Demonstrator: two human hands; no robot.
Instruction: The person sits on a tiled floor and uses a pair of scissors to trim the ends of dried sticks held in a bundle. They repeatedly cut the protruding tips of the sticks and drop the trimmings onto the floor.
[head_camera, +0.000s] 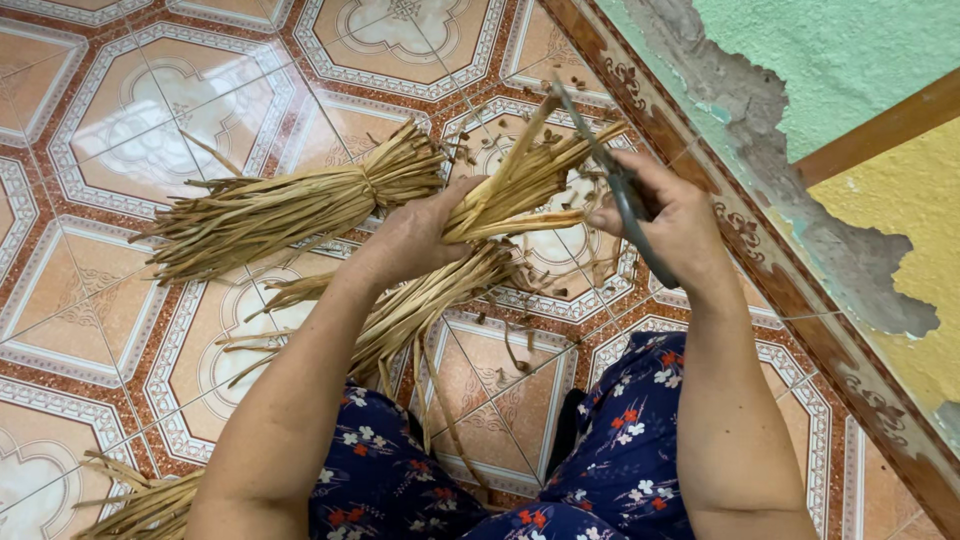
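Scissors (625, 195) in right hand (670, 225); left hand (420, 235) grips straw bundle (520, 180).

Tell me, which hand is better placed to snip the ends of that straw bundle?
The right hand, probably: it holds the scissors, whose blades lie against the tips of the straw bundle. The left hand is wrapped around the bundle's middle, holding it.

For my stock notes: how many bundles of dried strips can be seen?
3: one in the left hand, one tied bundle on the floor, one at bottom left, partly cut off.
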